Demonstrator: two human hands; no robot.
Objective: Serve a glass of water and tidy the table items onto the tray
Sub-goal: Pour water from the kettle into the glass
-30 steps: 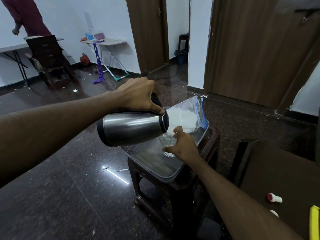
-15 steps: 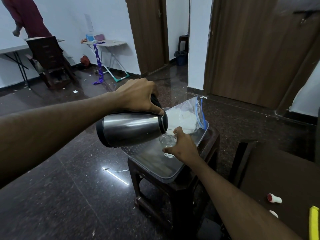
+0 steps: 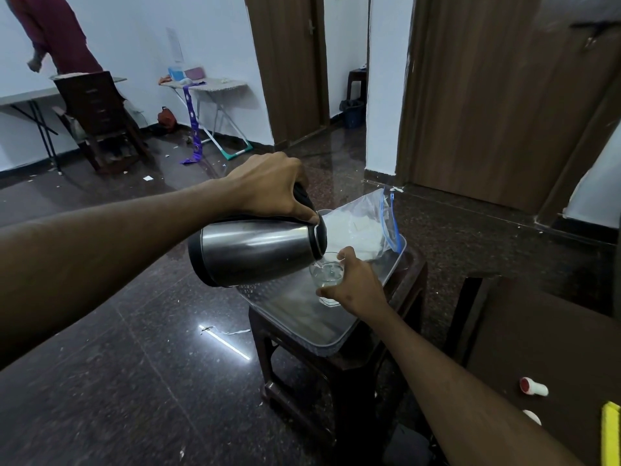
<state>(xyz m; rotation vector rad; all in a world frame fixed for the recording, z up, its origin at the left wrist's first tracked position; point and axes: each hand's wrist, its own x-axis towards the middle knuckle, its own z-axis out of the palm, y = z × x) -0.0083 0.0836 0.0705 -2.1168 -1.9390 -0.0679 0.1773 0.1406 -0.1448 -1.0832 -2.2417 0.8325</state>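
My left hand (image 3: 268, 186) grips the black handle of a steel jug (image 3: 255, 252), which lies almost level with its spout over a clear glass (image 3: 327, 275). A thin stream of water runs into the glass, which holds some water. My right hand (image 3: 353, 285) wraps the glass from the right and steadies it on the clear tray (image 3: 302, 317). The tray rests on a small dark stool (image 3: 400, 297). A zip bag with white contents (image 3: 359, 227) lies at the tray's far end.
A dark table (image 3: 551, 338) at the right carries a small red-and-white cap (image 3: 532, 386) and a yellow object (image 3: 610, 432). A chair (image 3: 100, 119), a folding stand (image 3: 208, 102) and a person (image 3: 53, 31) are far back left. The floor is glossy dark stone.
The jug has tipped slightly further, and water now shows in the glass. Both hands stay in about the same place.
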